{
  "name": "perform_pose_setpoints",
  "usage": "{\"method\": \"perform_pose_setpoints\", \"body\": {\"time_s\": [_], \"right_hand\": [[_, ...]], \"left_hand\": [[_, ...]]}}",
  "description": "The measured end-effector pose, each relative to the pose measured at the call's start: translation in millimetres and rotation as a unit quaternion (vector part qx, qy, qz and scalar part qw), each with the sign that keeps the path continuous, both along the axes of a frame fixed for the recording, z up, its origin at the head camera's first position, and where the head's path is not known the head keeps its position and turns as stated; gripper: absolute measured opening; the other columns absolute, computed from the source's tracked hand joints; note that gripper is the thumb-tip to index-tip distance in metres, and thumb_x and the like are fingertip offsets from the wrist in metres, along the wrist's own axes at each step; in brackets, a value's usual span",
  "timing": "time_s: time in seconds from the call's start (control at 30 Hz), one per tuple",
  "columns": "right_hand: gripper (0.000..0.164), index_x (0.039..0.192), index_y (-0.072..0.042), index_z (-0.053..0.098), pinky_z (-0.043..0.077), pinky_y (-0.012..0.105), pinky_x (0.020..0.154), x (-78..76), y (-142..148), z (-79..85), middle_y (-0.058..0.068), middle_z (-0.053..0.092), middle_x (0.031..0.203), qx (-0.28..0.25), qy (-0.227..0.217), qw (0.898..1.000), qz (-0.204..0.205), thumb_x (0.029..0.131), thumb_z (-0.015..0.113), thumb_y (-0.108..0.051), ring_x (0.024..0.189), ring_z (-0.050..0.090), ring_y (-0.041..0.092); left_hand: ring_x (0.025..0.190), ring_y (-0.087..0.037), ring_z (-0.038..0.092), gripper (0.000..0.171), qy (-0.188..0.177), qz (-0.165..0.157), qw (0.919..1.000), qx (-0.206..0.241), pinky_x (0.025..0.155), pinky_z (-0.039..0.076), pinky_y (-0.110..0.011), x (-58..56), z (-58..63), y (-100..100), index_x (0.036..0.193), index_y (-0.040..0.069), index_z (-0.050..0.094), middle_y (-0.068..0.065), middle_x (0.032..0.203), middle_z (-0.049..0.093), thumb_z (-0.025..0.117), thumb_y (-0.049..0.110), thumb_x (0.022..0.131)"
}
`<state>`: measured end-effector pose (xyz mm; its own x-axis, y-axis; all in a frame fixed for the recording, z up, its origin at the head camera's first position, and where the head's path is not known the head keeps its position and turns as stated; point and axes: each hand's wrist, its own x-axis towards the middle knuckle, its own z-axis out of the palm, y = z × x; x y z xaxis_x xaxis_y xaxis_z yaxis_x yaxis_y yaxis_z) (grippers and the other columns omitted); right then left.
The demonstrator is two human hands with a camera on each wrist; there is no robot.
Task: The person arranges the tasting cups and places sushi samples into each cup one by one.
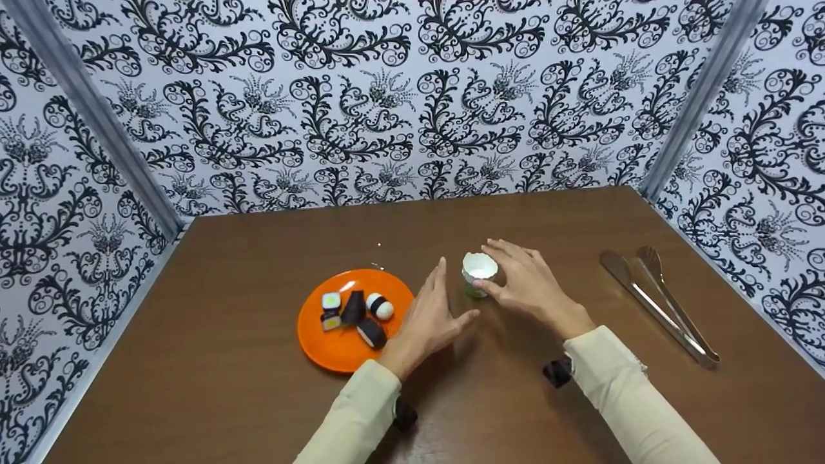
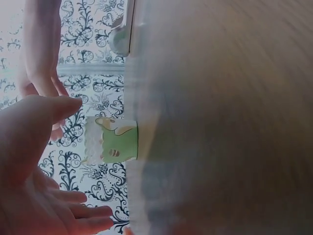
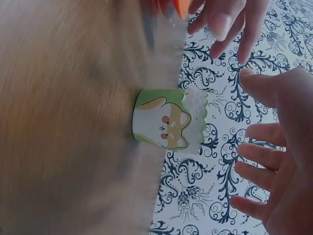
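A small paper baking cup (image 1: 479,265) stands upright on the wooden table, white inside with a scalloped rim. Its green side carries a cartoon dog (image 3: 168,125), seen in the right wrist view. My right hand (image 1: 530,283) hovers at the cup's right, thumb and fingers spread; the right wrist view shows a gap between them and the cup. To the cup's left, my left hand (image 1: 433,319) is held with fingers extended and thumb apart, holding nothing. It partly covers the right edge of an orange plate (image 1: 316,351) bearing several toy sushi pieces (image 1: 353,308).
Metal tongs (image 1: 670,309) lie on the table (image 1: 245,258) at the right. Small white specks (image 1: 378,265) lie just behind the plate. Patterned walls (image 1: 387,96) enclose the table at the back and both sides.
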<state>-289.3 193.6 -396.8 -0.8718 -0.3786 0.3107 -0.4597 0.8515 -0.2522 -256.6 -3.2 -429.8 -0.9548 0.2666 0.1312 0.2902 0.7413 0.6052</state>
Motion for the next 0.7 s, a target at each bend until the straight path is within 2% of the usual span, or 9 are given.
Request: {"method": "perform_pose_setpoints", "body": {"time_s": [0.13,0.33,0.4,0.57,0.7], "right_hand": [[0.066,0.141,-0.004,0.056,0.039,0.055,0.114,-1.9,-2,-3.0,0.015,0.054,0.148,-0.012,0.009,1.0,0.005,0.089,0.073,-0.041,0.139,0.048,0.036],[0.057,0.132,-0.003,0.064,0.044,0.054,0.107,-3.9,-5,-5.8,0.014,0.062,0.137,-0.044,0.034,0.998,0.02,0.085,0.078,-0.032,0.128,0.056,0.036],[0.054,0.129,-0.004,0.066,0.045,0.053,0.104,-4.2,-6,-6.7,0.014,0.064,0.134,-0.055,0.04,0.997,0.022,0.083,0.079,-0.029,0.124,0.058,0.035],[0.045,0.123,-0.004,0.07,0.046,0.052,0.1,-6.1,-7,-11.1,0.013,0.067,0.127,-0.069,0.05,0.996,0.025,0.083,0.079,-0.021,0.118,0.061,0.035],[0.038,0.118,-0.002,0.072,0.047,0.052,0.097,-7.8,-9,-13.6,0.013,0.068,0.125,-0.08,0.055,0.995,0.029,0.083,0.078,-0.014,0.116,0.062,0.035]], "left_hand": [[0.141,-0.044,0.042,0.102,0.004,0.011,0.9997,0.023,0.12,0.037,-0.054,-2.8,-5.2,4,0.16,0.005,0.013,-0.021,0.161,0.032,0.076,0.04,0.088],[0.139,-0.043,0.044,0.098,0.002,0.034,0.9965,0.076,0.117,0.041,-0.054,-10.4,-13.5,10,0.157,0.001,0.022,-0.025,0.154,0.04,0.08,0.032,0.085],[0.139,-0.043,0.045,0.096,0.011,0.035,0.995,0.093,0.116,0.041,-0.054,-13.2,-16.5,12,0.155,-0.002,0.026,-0.027,0.152,0.042,0.082,0.03,0.083],[0.136,-0.04,0.048,0.092,0.027,0.038,0.9928,0.11,0.116,0.043,-0.051,-18.1,-21.6,15,0.151,-0.006,0.033,-0.027,0.148,0.047,0.084,0.025,0.081],[0.134,-0.038,0.051,0.088,0.032,0.048,0.9907,0.123,0.115,0.044,-0.05,-22.1,-23.3,17,0.149,-0.003,0.038,-0.024,0.146,0.05,0.086,0.024,0.079]]}}
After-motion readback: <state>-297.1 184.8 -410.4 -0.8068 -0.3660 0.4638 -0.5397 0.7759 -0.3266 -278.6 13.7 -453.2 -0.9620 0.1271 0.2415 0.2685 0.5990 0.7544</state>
